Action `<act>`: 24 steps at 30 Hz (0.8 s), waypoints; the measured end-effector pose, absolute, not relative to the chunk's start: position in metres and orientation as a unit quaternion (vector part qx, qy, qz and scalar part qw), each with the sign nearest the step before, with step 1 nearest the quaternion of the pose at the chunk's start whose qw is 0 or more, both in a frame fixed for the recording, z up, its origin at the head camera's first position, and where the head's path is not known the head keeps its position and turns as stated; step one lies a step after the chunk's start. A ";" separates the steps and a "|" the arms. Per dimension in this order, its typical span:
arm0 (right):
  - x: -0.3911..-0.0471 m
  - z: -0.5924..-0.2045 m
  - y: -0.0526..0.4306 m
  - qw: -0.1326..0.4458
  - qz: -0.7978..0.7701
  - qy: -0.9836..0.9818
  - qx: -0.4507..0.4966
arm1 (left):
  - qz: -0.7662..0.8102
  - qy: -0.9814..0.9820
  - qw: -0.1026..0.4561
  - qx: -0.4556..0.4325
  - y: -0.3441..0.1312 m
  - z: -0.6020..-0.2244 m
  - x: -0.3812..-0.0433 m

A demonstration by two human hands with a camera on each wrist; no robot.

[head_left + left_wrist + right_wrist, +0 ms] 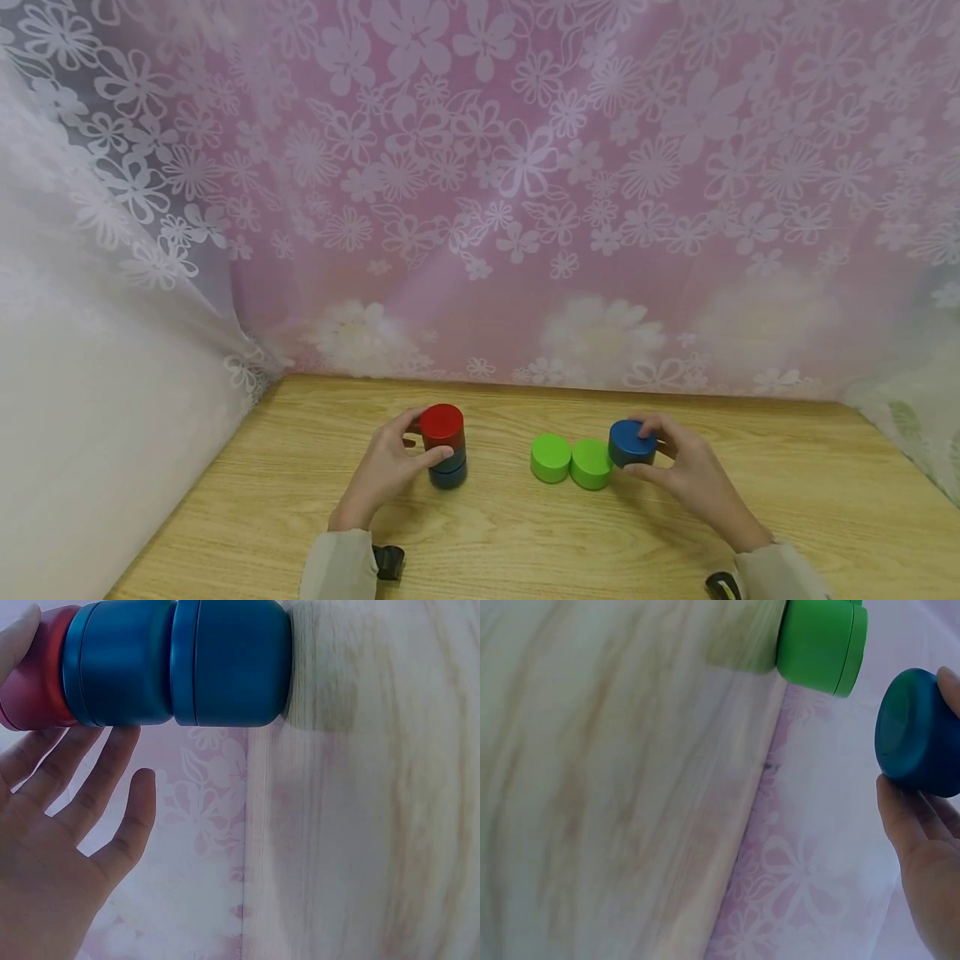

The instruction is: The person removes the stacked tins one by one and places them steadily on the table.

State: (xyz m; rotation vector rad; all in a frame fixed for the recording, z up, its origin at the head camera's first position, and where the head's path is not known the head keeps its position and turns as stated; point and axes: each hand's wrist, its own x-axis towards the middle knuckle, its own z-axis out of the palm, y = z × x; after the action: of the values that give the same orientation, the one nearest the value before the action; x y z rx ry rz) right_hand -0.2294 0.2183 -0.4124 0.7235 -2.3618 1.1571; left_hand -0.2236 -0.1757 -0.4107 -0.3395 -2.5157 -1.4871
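A red round tin point(442, 425) tops a stack, with two blue round tins point(232, 664) under it and the lowest on the table. My left hand point(386, 462) grips the stack near its top, thumb in front and fingers behind, around the red tin; the little finger sticks out free in the left wrist view. My right hand point(686, 467) holds another blue tin point(632, 442) between thumb and fingers. The right wrist view has this blue tin point(915, 735) raised off the tabletop, its base facing the table. Just left of it stand two green tins point(551, 458), side by side.
The wooden tabletop point(495, 533) has pale grain. Behind it hangs a pink floral curtain point(480, 208), and a whitish cloth point(112, 375) borders the left side. Each wrist wears a dark camera band point(388, 562).
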 end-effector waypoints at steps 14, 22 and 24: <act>-0.231 -0.414 0.229 0.170 0.412 -0.861 0.247 | -0.498 -0.853 0.099 -0.120 -0.176 -0.410 -0.224; -0.232 -0.414 0.231 0.108 0.410 -0.880 0.214 | -0.507 -0.850 0.092 -0.111 -0.176 -0.410 -0.224; -0.233 -0.414 0.232 0.099 0.407 -0.884 0.210 | -0.506 -0.850 0.092 -0.112 -0.176 -0.410 -0.224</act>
State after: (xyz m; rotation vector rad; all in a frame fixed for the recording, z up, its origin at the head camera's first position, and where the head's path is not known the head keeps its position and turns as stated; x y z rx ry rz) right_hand -0.2328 0.2322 -0.4143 0.6206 -2.6135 1.2027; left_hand -0.2236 -0.1761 -0.4101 -0.3314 -2.5241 -1.5035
